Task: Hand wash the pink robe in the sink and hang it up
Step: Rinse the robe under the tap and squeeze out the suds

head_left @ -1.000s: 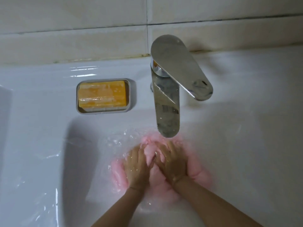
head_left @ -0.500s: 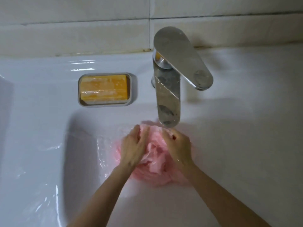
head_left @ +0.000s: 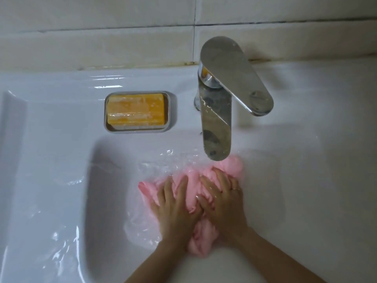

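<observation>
The pink robe (head_left: 232,167) lies bunched in water in the white sink basin (head_left: 106,180), just below the faucet spout. My left hand (head_left: 175,205) presses flat on its left half, fingers spread and pointing toward the faucet. My right hand (head_left: 222,199), with a ring on one finger, presses on the right half beside it. Both hands lie side by side on top of the cloth, and much of the robe is hidden under them.
A chrome faucet (head_left: 216,119) with a long lever handle (head_left: 234,74) overhangs the basin. An orange soap bar (head_left: 135,109) sits in a grey dish (head_left: 172,111) on the sink's back ledge. A tiled wall (head_left: 102,37) runs behind.
Half a second ago my hands cupped the robe from its sides, gathering it up. Now both lie flat on top, pressing it down into the water.
</observation>
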Tool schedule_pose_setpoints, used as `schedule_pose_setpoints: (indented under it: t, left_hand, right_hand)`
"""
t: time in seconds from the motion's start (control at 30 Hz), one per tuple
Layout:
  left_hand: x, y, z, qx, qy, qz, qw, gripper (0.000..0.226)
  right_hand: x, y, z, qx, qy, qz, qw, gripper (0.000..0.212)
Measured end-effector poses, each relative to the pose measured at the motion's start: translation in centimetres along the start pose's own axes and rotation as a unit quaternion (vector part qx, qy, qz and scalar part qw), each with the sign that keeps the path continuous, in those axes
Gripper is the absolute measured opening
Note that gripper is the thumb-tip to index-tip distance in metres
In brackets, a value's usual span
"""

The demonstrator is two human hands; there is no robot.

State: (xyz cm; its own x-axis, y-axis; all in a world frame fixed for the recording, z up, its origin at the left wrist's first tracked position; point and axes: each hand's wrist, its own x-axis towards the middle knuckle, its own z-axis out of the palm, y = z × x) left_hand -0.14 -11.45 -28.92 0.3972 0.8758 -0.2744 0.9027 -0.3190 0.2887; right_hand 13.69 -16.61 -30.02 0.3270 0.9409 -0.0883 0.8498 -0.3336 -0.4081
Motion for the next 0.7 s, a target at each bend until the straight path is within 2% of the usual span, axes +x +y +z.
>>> schedule_pose_setpoints:
  t: [0.1,0.2,0.3,0.37,0.43,0.5,0.53,0.6,0.63,0.7]
  left_hand:
    - [1.3,0.5,1.0,-0.025,0.102,-0.001,0.994,0.047]
    - [3.1,0.4,1.9,-0.039,0.170,0.006,0.985,0.040]
    - [4.6,0.4,1.8,-0.090,0.115,-0.002,0.989,0.035]
    - [5.6,0.6,1.3,-0.097,0.044,-0.035,0.994,0.041]
    - [6.4,1.3,0.6,-0.113,-0.021,-0.067,0.991,0.074]
    - [7.0,1.9,0.0,-0.188,-0.078,-0.094,0.975,0.091]
    - [7.1,2.0,-0.4,-0.193,-0.062,-0.092,0.975,0.087]
    - [7.5,2.0,-1.4,-0.118,-0.014,-0.072,0.990,0.065]
    - [7.9,1.8,-2.1,-0.110,-0.028,-0.081,0.990,0.057]
    - [8.4,1.1,-3.6,-0.202,-0.098,-0.078,0.971,0.057]
  right_hand:
    - [1.0,-0.2,1.6,0.004,0.113,-0.012,0.993,0.036]
    - [2.5,-0.1,2.8,0.002,0.204,-0.037,0.978,0.027]
    - [4.6,-0.8,3.2,0.044,0.276,-0.006,0.960,0.046]
    - [5.4,-1.3,2.8,0.010,0.248,0.042,0.968,0.047]
    - [5.8,-1.8,2.1,-0.070,0.148,0.111,0.980,0.036]
    - [6.2,-2.4,1.4,-0.052,0.101,0.160,0.981,0.037]
    - [6.4,-2.5,1.2,-0.034,0.104,0.163,0.980,0.038]
    - [6.9,-3.1,0.3,0.022,0.128,0.176,0.976,0.040]
    - [7.2,-3.3,-0.7,0.065,0.115,0.206,0.970,0.041]
    - [7.4,-3.2,-2.8,0.134,0.030,0.271,0.953,0.034]
